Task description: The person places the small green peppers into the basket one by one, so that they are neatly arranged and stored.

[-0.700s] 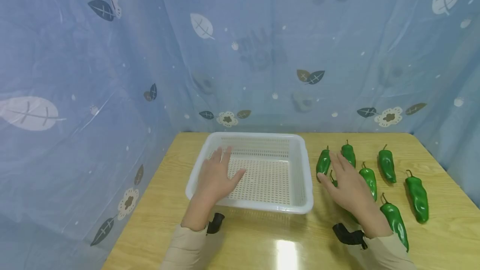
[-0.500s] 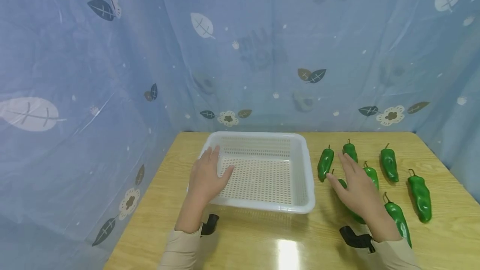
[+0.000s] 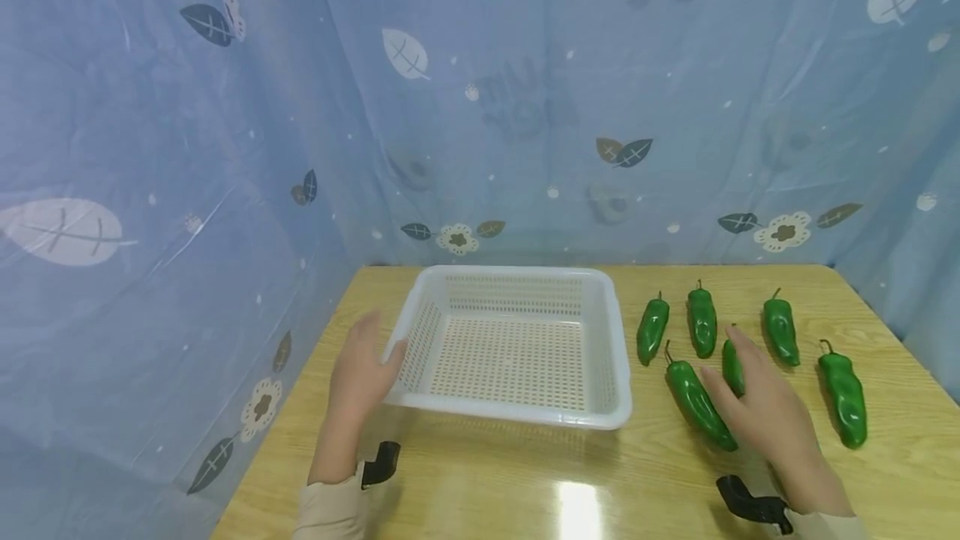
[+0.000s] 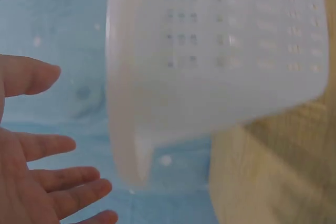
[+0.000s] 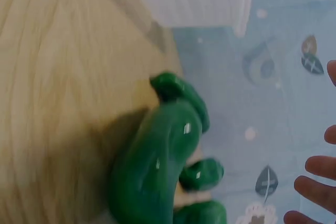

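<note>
A white plastic basket (image 3: 517,417) with slotted walls stands on the wooden table. Beside its left rim hovers my left hand (image 3: 362,377), fingers extended and holding nothing; the left wrist view shows a gap between the fingers and the basket wall (image 4: 178,93). At the right lie several green peppers, one of them a long pepper (image 3: 697,402) nearest the basket's front right corner. My right hand (image 3: 768,407) hangs over the group with fingers spread and nothing held. It partly covers one pepper (image 3: 731,369). Large in the right wrist view is a blurred pepper (image 5: 157,161).
Blue curtains (image 3: 480,107) printed with leaves enclose the table at the back and sides. More peppers lie toward the right edge, such as a curved pepper (image 3: 843,394). Bare wood (image 3: 480,482) shows in front of the basket.
My left hand has moved left, from over the basket to outside its left rim. My right hand has shifted right and toward me, uncovering peppers near the basket. The basket stays put.
</note>
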`<action>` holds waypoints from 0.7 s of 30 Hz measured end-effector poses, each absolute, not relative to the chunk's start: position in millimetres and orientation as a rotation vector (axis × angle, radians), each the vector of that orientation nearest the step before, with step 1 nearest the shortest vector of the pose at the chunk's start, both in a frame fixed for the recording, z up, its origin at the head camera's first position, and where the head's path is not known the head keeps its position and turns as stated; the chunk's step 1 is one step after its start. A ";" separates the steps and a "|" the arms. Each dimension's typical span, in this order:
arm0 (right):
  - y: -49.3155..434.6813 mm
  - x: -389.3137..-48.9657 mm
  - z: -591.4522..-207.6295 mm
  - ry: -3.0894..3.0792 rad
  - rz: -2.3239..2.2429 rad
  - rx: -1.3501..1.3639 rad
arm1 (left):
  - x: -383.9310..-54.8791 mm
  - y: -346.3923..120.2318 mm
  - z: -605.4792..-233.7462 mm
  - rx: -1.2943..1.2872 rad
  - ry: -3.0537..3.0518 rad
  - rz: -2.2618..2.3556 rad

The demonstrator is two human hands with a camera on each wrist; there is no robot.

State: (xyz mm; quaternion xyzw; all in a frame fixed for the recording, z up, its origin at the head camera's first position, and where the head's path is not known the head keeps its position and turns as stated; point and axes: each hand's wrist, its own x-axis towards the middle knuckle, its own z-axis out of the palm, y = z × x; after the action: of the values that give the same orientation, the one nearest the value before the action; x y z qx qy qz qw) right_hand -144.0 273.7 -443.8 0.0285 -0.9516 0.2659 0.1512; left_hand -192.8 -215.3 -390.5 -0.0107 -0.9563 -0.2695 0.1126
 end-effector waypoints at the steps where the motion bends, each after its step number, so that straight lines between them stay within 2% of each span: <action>1: 276.8 -142.7 -445.0 -2.728 0.768 0.072 | -192.7 -219.4 -391.8 -0.009 -2.814 -0.837; 9: 302.6 -132.5 -457.9 -2.678 0.820 0.002 | -193.9 -241.0 -402.9 0.148 -2.795 -1.224; 21: 337.8 -113.6 -477.8 -2.697 0.887 -0.180 | -198.7 -247.7 -410.0 0.294 -2.795 -1.478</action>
State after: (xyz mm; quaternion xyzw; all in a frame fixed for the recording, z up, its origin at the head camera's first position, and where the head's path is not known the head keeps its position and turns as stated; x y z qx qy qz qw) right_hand -113.6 337.8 -477.8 -0.0625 -0.9376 0.3084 0.1476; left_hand -198.7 -247.7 -410.0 0.0926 -0.8800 -0.4655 -0.0169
